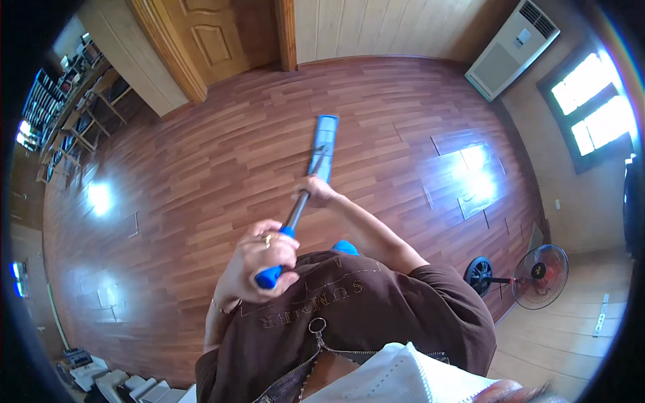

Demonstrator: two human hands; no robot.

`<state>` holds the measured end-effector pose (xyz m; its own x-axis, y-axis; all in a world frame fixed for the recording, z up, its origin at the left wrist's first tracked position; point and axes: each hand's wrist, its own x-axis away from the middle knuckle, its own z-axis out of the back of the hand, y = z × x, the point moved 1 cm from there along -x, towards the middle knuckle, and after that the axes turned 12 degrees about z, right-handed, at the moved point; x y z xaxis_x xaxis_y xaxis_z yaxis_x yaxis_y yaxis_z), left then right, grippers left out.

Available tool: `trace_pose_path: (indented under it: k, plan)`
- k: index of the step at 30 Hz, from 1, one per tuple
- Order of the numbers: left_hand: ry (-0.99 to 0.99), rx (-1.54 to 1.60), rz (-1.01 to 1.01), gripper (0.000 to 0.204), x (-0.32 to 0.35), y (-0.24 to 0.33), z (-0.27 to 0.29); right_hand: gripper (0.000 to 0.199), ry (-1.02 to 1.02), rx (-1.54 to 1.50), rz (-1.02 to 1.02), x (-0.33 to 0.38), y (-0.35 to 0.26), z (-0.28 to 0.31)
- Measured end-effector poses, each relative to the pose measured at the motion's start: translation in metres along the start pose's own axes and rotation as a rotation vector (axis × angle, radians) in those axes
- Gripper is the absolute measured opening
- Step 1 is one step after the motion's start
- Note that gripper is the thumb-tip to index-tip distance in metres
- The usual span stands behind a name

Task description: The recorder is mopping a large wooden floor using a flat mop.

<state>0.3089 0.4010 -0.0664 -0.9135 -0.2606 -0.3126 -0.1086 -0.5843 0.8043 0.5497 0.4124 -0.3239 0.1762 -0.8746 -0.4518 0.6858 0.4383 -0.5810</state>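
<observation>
left hand (pixel 262 258): fingers and thumb wrapped round the blue grip (pixel 270 277) at the near end of a flat mop (pixel 293 216); wrist bent, forearm rising from below. right hand (pixel 317 191): ahead of the left and to its right, closed round the grey pole (pixel 298 205); forearm slants in from the right. just beyond the right hand, the blue mop head (pixel 326 134) lies on the wood-look floor (pixel 222 174). writing: stitched capital letters (pixel 312 304) cross the brown shirt (pixel 403 309) behind the hands, inverted in this view. well to the right hand's right, a fan (pixel 539 282) bears a hub mark (pixel 538 271); far ahead-right, a white air-conditioning unit (pixel 500 64) has a front label (pixel 521 37); both too small to read.
</observation>
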Motion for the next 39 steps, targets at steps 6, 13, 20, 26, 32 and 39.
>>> trace_pose_path:
  k: [6,13,20,26,32,39]
  plan:
    - [-0.144,0.222,0.001,0.022,-0.057,-0.060,-0.038,0.011,0.197,0.156,-0.089,0.092,0.094,0.054]
    - [-0.388,0.314,0.028,0.027,-0.123,-0.101,-0.085,0.020,0.348,0.331,-0.450,0.218,0.153,0.084]
    - [-0.647,0.303,0.149,0.029,-0.203,-0.136,-0.094,0.025,0.551,0.321,-0.397,0.202,0.147,0.143]
    - [-0.518,0.237,0.201,0.019,-0.251,-0.158,-0.079,0.013,0.381,0.218,-0.473,0.165,0.212,0.176]
    - [-0.390,0.171,0.261,0.019,-0.264,-0.175,-0.079,0.021,0.145,0.211,-0.246,0.140,0.312,0.179]
    - [-0.040,0.154,0.462,0.019,-0.235,-0.176,-0.069,0.031,0.067,-0.588,-0.744,0.011,0.341,0.149]
